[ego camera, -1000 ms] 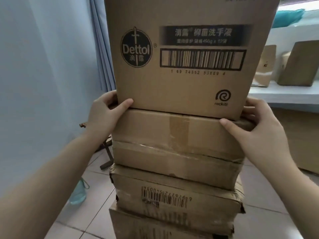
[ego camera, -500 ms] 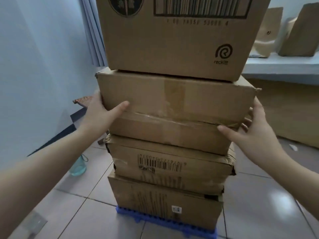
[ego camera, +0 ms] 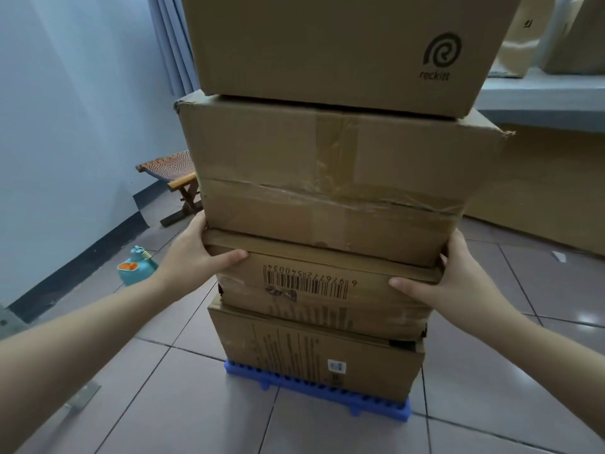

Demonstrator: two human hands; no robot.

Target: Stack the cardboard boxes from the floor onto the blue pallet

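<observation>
Several brown cardboard boxes stand in one stack on the blue pallet (ego camera: pixel 373 401). The bottom box (ego camera: pixel 314 358) carries a small white label. On it lies the barcode box (ego camera: pixel 324 290), then a taped box (ego camera: pixel 327 178), then the top box (ego camera: pixel 343 50) printed "reckitt". My left hand (ego camera: pixel 196 260) presses the left corner of the barcode box, thumb across its front. My right hand (ego camera: pixel 451 283) holds the right corner of the same box, thumb on the front. Both sets of fingers are hidden round the sides.
A folding stool (ego camera: pixel 173 175) stands by the wall at the left. A teal bottle (ego camera: pixel 136 267) sits on the tiled floor below it. Flat cardboard (ego camera: pixel 537 191) leans at the right under a white shelf (ego camera: pixel 540 99) with paper bags.
Both hands have slid down the stack, from the top box's bottom edge past the taped box to the barcode box. The view has tilted down, and the pallet shows.
</observation>
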